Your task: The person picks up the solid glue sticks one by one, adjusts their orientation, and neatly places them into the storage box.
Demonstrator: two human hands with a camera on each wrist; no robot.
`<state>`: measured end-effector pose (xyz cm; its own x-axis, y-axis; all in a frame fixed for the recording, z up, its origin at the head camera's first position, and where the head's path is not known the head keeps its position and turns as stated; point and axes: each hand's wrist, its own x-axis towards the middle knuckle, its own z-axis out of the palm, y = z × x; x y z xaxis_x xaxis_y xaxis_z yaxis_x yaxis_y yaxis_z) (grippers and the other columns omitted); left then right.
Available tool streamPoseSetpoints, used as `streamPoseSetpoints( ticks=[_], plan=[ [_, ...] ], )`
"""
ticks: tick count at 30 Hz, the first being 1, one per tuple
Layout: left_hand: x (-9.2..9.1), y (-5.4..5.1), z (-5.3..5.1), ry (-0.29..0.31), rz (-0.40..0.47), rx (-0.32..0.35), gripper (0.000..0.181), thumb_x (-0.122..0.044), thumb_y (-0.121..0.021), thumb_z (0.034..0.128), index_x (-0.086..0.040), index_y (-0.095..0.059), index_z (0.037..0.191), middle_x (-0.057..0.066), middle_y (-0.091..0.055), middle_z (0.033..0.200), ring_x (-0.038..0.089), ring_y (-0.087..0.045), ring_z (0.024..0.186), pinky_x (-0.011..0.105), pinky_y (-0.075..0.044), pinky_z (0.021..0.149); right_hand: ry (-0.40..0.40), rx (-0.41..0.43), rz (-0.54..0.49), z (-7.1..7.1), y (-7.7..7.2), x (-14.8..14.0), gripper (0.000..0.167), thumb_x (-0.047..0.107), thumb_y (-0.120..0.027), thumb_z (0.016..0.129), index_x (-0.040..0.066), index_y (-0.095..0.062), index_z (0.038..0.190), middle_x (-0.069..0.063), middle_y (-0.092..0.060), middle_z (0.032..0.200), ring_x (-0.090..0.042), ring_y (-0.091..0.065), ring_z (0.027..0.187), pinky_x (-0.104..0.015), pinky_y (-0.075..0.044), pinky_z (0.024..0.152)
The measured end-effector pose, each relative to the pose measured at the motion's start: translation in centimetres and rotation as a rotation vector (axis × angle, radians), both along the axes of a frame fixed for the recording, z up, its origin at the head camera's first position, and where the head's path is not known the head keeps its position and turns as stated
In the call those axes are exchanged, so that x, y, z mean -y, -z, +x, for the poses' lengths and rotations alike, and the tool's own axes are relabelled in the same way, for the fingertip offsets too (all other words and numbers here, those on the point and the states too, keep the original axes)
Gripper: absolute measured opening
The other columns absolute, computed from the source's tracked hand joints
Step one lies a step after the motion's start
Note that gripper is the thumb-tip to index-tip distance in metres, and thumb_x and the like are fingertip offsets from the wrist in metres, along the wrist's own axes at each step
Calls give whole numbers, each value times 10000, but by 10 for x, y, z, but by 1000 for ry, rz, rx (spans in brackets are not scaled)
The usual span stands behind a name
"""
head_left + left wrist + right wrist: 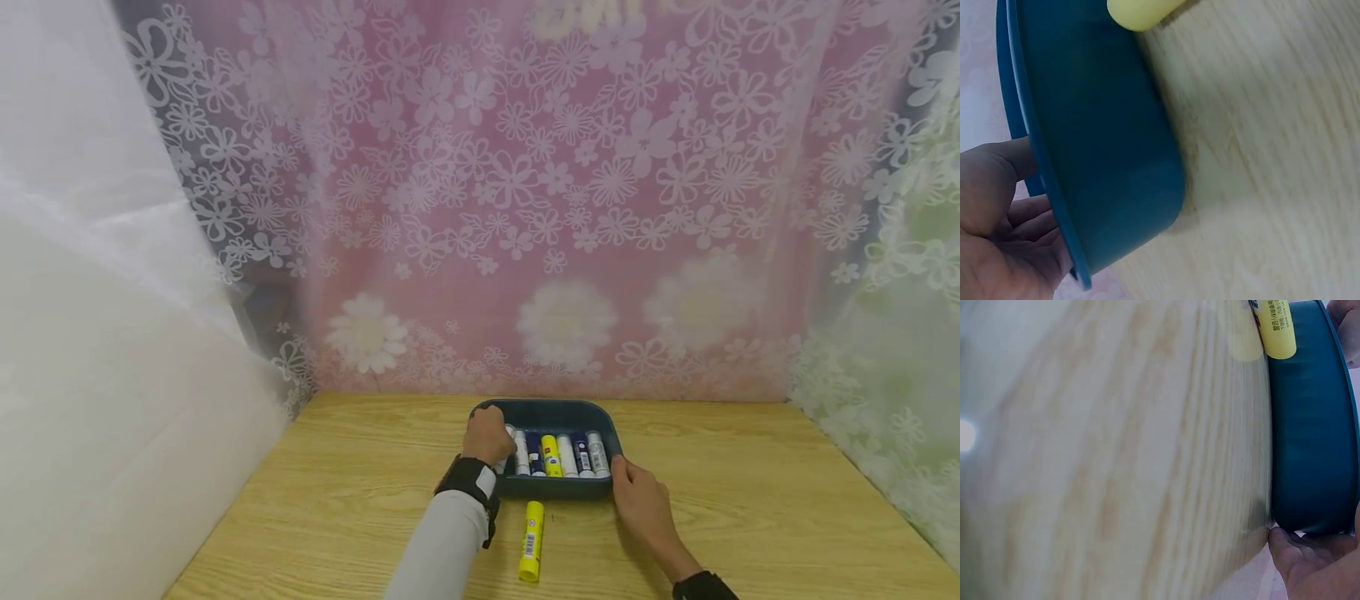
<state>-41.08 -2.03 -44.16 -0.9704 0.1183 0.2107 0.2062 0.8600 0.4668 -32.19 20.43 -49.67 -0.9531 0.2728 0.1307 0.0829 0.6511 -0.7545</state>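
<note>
A dark teal tray [555, 489] holds a row of glue sticks: white ones, dark blue ones and a yellow glue stick [551, 456]. My left hand [489, 435] reaches over the tray's left end, its fingers around a white glue stick [502, 464] there. In the left wrist view, the thumb and fingertips pass behind the rim and are hidden. At the tray's right end my right hand [647, 505] grips the side, with thumb and fingers against the outer wall in the right wrist view. Another yellow glue stick [531, 542] lies on the table in front of the tray.
The wooden table [360, 467] extends on both sides of the tray. Behind it hangs a pink flowered curtain [465, 208]. A white sheet [112, 375] closes off the left, and a pale green flowered curtain [892, 392] the right.
</note>
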Motion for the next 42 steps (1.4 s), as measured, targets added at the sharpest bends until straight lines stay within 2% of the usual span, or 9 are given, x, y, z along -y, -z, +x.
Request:
streamPoseSetpoints(
  ticks=[4,9,11,14,22,31,33,37,42],
  plan=[
    [-2,5,2,-22,28,-23,138,-4,-806,744,38,-677,771,165,-672,725,322,-672,683,392,-533,575,0,-16,9,0,0,-1,523,345,-341,1098,-17,-624,1350,-248,-662,1279,-494,-603,1207,-641,-485,962],
    [-4,11,2,-86,41,-44,175,-9,-818,739,63,-699,845,193,-689,807,345,-693,756,426,-580,627,5,-13,1,-1,1,0,518,350,-358,1095,-14,-661,1303,-193,-710,1153,-408,-659,1098,-615,-507,912],
    [-4,12,2,-94,46,-45,170,-4,-810,746,66,-706,860,200,-693,829,353,-696,772,440,-588,641,5,-14,1,-1,1,0,519,350,-356,1095,-15,-652,1315,-210,-705,1182,-428,-653,1121,-620,-503,921],
    [-4,13,2,-92,60,-44,119,15,-785,759,59,-700,830,191,-690,803,345,-694,741,429,-574,608,3,-15,0,0,0,0,523,351,-350,1094,-13,-635,1339,-234,-680,1253,-471,-625,1182,-632,-492,949],
    [-6,13,6,-101,44,-91,65,29,-745,774,36,-681,779,185,-689,760,363,-704,733,428,-559,588,6,-28,-5,0,-1,1,508,346,-358,1091,2,-683,1278,-199,-710,1168,-444,-653,1118,-627,-497,907],
    [-7,12,11,-102,28,-100,60,28,-709,805,63,-680,843,232,-680,804,419,-687,772,492,-588,671,19,-18,7,0,-1,1,491,338,-373,1091,4,-720,1189,-154,-695,1016,-309,-625,909,-545,-516,801],
    [-8,12,11,-112,34,-95,92,24,-713,801,75,-687,873,245,-683,834,428,-686,799,509,-592,704,16,-20,6,1,-2,2,498,336,-371,1091,-9,-699,1236,-175,-708,1060,-338,-650,954,-570,-516,829],
    [-7,13,10,-119,57,-90,83,32,-716,787,76,-686,851,253,-685,838,433,-684,809,502,-584,682,13,-21,5,1,-1,1,506,334,-365,1093,-23,-684,1255,-190,-704,1076,-351,-649,963,-571,-514,825],
    [-7,12,11,-117,65,-80,78,35,-718,778,73,-686,839,256,-688,843,430,-685,810,490,-574,656,3,-22,-2,1,1,1,526,341,-344,1096,-29,-636,1330,-248,-685,1226,-458,-648,1129,-617,-506,913]
  ],
)
